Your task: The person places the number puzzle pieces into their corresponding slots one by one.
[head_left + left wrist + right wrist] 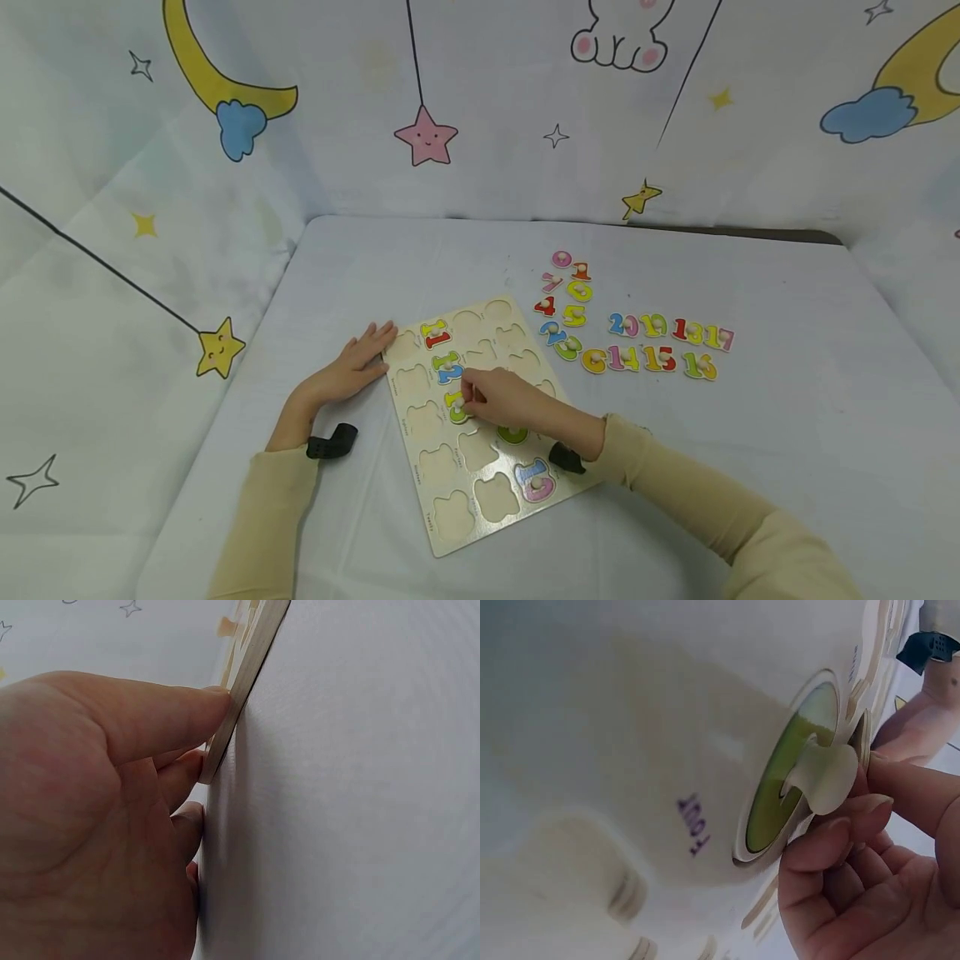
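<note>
A cloth-covered table (pixel 787 467) bears a wooden puzzle board (pixel 450 521); loose number pieces (pixel 652 346) lie beside.

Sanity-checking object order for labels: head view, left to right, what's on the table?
Left hand → puzzle board → right hand, pinching a number piece's knob → loose single digits → loose two-digit pieces.

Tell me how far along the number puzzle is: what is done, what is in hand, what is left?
Done: pieces 11 and 12, a green piece and a pink-and-blue piece sit in the puzzle board. In hand: the right hand pinches the knob of a yellow-green piece on the board, while the left hand rests against its edge. Left: most recesses are empty, and loose numbers lie on the table.
</note>
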Demonstrator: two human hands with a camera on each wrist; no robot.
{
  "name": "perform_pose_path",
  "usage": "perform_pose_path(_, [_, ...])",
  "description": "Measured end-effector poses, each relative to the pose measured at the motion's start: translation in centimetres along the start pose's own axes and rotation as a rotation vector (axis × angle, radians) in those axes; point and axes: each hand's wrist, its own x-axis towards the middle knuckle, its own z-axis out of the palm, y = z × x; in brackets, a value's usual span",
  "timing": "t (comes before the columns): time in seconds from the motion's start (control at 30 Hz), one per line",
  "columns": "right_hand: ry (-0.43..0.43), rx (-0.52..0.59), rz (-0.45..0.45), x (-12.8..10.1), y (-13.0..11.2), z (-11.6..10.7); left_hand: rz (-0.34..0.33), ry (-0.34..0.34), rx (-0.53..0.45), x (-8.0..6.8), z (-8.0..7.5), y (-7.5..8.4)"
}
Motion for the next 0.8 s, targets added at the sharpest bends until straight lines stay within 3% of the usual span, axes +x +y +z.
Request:
perform_pose_path(0.57, [0.042,-0.316,0.053,-0.11,-0.58,0.11,0.0,-0.002,0.01,0.02,-0.03,-0.01])
perform_pose_path(0.8, [0.025,-0.373,0.089,-0.32,-0.63,-0.2,-0.005,0.001,0.005,0.04,0.02,-0.06])
